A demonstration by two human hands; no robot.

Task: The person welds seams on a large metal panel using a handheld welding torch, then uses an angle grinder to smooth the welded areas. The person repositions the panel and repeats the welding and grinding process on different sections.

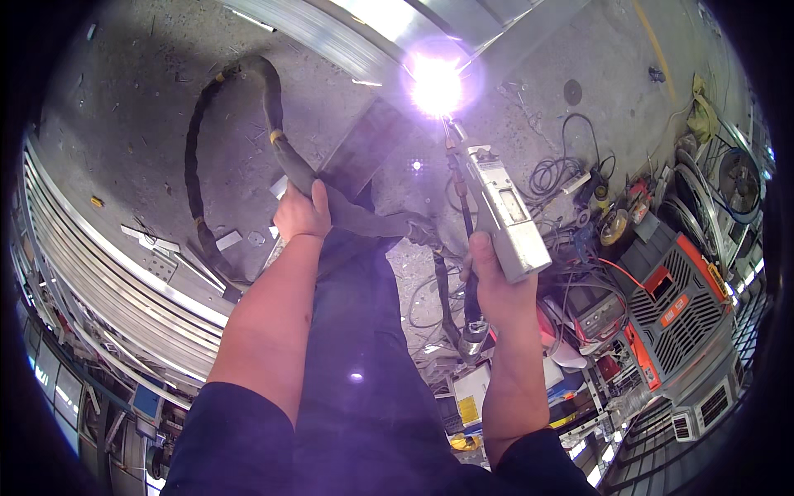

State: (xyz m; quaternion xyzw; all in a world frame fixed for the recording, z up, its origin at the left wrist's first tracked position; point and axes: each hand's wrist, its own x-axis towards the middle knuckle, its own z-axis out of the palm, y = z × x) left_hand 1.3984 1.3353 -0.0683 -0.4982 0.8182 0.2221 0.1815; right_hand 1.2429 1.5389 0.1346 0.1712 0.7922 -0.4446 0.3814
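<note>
My right hand (499, 285) is closed around a boxy, silver-grey handheld welding gun (506, 207), with the thumb along its near end. From the gun's tip a blinding white-violet glare (437, 88) spreads over the edge of a silver metal frame (327, 37). That glare hides where tip and metal meet. To the left, my left hand (302, 213) wraps around a thick, dark sheathed cable (351, 220). The cable loops away over the floor on the far left and also runs right, toward the gun side.
Long metal profiles (107, 264) lie stacked along the left. At the right stand an orange-and-grey machine (678, 306) and tangled cables (554, 174). Metal offcuts (153, 241) lie on the concrete floor. A dark metal plate (364, 149) lies beyond my legs.
</note>
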